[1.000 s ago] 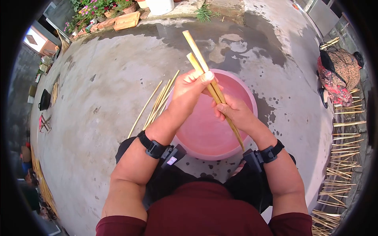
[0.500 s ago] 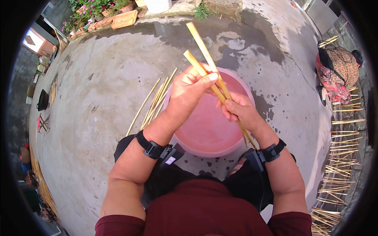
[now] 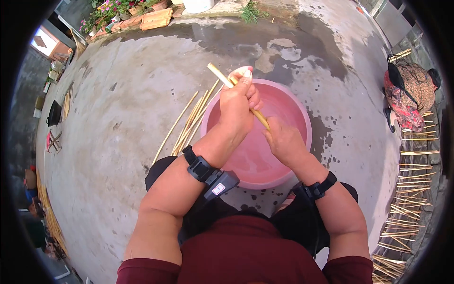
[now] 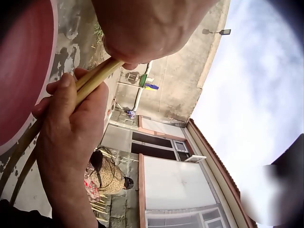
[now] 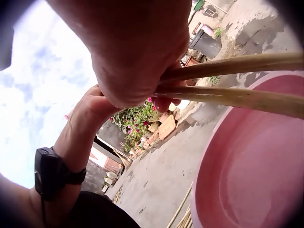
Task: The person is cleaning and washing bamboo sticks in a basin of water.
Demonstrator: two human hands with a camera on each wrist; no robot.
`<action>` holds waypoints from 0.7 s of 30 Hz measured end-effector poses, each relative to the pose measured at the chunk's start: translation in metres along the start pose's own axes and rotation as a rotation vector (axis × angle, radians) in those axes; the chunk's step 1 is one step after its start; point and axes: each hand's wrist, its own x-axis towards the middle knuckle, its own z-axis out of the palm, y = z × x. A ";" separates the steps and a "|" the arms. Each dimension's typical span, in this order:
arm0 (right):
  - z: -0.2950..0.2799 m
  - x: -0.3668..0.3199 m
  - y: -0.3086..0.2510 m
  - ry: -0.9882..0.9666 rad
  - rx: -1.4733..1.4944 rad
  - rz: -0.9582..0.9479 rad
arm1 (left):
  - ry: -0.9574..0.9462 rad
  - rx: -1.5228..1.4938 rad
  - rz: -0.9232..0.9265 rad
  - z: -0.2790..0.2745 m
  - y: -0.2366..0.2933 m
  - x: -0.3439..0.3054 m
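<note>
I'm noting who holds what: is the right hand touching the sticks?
Touching: the left wrist view shows the right hand gripping the sticks, which run through its grasp.

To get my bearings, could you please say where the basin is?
In the head view, the basin is just right of centre, partly hidden by the left hand and right hand, with loose sticks at its left.
</note>
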 end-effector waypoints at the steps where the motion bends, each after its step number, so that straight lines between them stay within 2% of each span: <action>1: 0.005 -0.001 -0.003 -0.004 -0.020 -0.017 | 0.087 0.028 -0.011 0.008 0.004 0.001; 4: -0.004 0.003 -0.004 -0.020 0.368 0.150 | -0.076 -0.137 -0.008 0.001 0.014 0.011; 7: -0.025 0.007 -0.001 -0.221 0.416 0.252 | -0.251 -0.248 -0.037 -0.003 0.019 0.016; 11: -0.028 0.006 0.015 -0.114 0.188 0.188 | -0.172 -0.284 0.062 0.001 0.018 0.015; 13: -0.029 0.001 0.021 -0.091 0.069 0.175 | -0.105 -0.290 0.126 -0.002 0.036 0.018; 15: -0.034 -0.006 0.032 -0.099 0.012 0.235 | -0.076 -0.352 0.307 -0.034 0.073 0.041; 16: -0.037 -0.008 0.037 -0.105 -0.019 0.260 | -0.071 -0.370 0.341 -0.044 0.090 0.047; 17: -0.040 -0.011 0.038 -0.089 -0.007 0.265 | -0.220 -0.366 0.356 -0.063 0.094 0.050; 20: -0.049 -0.020 0.037 -0.016 0.044 0.258 | 0.161 -0.211 0.302 -0.044 0.073 0.035; 21: -0.050 -0.021 0.037 0.027 0.070 0.240 | 0.101 -0.152 0.259 -0.053 0.057 0.033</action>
